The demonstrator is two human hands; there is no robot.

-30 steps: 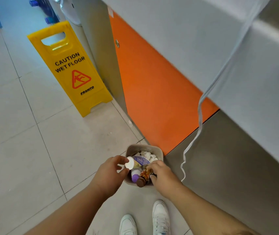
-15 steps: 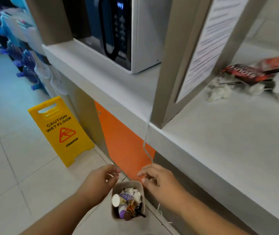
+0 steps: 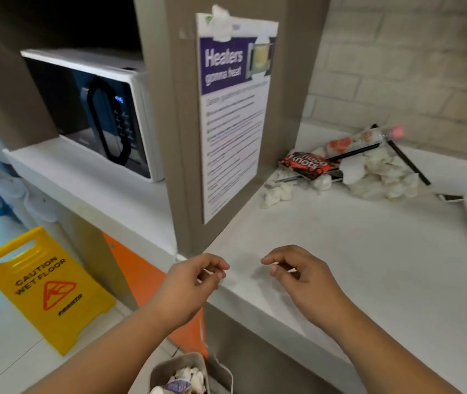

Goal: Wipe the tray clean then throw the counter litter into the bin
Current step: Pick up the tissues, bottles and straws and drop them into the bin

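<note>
White tabletop (image 3: 340, 251) fills the right of the view and runs back to a pale brick wall. A grey pillar (image 3: 169, 137) carrying a printed notice (image 3: 232, 118) divides it from the shelf where a microwave (image 3: 95, 115) sits. At the far side, against the pillar, lies the litter: a red and black snack wrapper (image 3: 307, 164) and a heap of crumpled tissues (image 3: 380, 172), piled on and around the thin black tray (image 3: 408, 163), so the tray probably cannot be wiped until this heap is lifted off. The bin (image 3: 158, 373) stands on the floor directly below the tabletop edge, close to the person's body and already holding scraps, likely placed there so each handful travels a short way down. A white cord (image 3: 201, 328) hangs from the edge just above it, and a yellow wet-floor sign (image 3: 41, 285) stands to the left. Both forearms reach forward and up from the bottom of the view, wrists level with the tabletop's near edge, well apart from the litter. The left hand (image 3: 189, 285) is over the corner below the pillar and the right hand (image 3: 303, 277) is above bare tabletop. The fingers (image 3: 215, 263) of each are loosely curled, thumb near forefinger, pinching nothing visible. I judge that the 2 empty hands are poised to reach back for more litter.
</note>
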